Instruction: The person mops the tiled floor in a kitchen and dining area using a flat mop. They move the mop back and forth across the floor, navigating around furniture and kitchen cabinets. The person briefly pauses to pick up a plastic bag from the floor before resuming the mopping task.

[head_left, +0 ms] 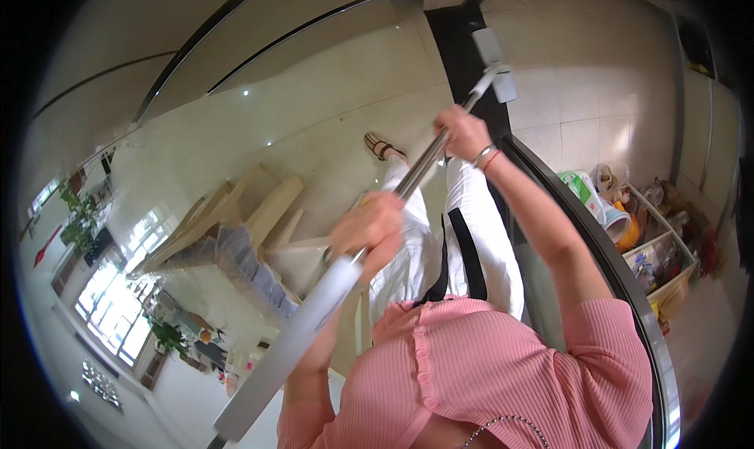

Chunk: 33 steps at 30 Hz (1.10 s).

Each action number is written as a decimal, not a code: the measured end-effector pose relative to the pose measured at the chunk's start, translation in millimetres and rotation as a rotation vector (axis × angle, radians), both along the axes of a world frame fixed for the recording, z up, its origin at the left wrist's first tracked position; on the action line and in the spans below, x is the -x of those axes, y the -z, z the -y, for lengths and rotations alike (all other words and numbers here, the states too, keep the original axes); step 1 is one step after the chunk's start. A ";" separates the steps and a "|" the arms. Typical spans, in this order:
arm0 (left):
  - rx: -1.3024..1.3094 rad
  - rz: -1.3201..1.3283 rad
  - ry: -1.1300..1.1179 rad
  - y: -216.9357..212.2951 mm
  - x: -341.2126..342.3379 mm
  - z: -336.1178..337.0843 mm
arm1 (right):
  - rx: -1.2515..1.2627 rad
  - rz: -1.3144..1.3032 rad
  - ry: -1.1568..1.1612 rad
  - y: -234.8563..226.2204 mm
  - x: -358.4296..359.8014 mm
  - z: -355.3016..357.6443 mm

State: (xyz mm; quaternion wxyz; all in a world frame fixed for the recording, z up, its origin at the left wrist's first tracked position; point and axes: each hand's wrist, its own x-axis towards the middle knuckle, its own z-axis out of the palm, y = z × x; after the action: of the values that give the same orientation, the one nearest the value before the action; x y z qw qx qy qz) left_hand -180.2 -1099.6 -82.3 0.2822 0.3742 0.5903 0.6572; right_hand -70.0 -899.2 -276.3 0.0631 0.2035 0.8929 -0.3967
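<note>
Left hand (367, 229) is grasping a long-handled tool (422, 165) just above its white grip (290, 347); right hand (463, 133) is clenching the metal pole farther out, near the white flat head (488, 45). Tool is slanting across the body from lower left to upper right.

Edges: head is lying over a dark strip (454, 41), overlapping its right border, where a pale tiled floor (577, 96) is beginning. A dark door rail (609, 253) is running close along the right forearm, bounding movement on that side. Open room is stretching left of the strip, across glossy beige floor (322, 127); a sandalled foot (383, 146) is standing on it, near the pole.

Surroundings: light wooden furniture (275, 206) with ruffled blue-grey cloth (247, 264) is standing left of the left hand, limiting sideways swing. Beyond the rail, a divided box (652, 242) is holding packages, with an orange-and-white container (620, 228) and a green-and-white bag (581, 188) crowding its near corner. Farther left, a window (118, 304) and two plants are showing.

Unclear: motion blur is softening both hands; the grip is covering part of the left forearm; the tool's near end is reaching the lower border. Cannot tell whether the head is pressing on the strip.
</note>
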 end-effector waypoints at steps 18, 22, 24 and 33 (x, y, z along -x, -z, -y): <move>0.140 0.123 0.091 36.6 -23.4 60.8 | -0.092 -0.015 0.118 62.0 -54.7 58.2; 0.333 0.071 0.113 -30.3 11.1 139.1 | 0.085 -0.063 0.196 23.1 -14.4 167.9; 0.335 0.054 0.174 -59.7 22.3 155.6 | 0.149 -0.122 0.222 7.1 -5.2 204.2; 0.177 -0.054 0.645 -100.1 35.7 86.1 | 0.193 -0.068 0.436 -59.8 -21.0 189.4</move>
State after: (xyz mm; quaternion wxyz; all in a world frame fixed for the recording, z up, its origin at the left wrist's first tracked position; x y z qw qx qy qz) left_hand -216.0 -1185.8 17.8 0.4912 0.5329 0.5037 0.4701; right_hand -49.0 -1088.6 -216.5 -0.0351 0.3709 0.7875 -0.4909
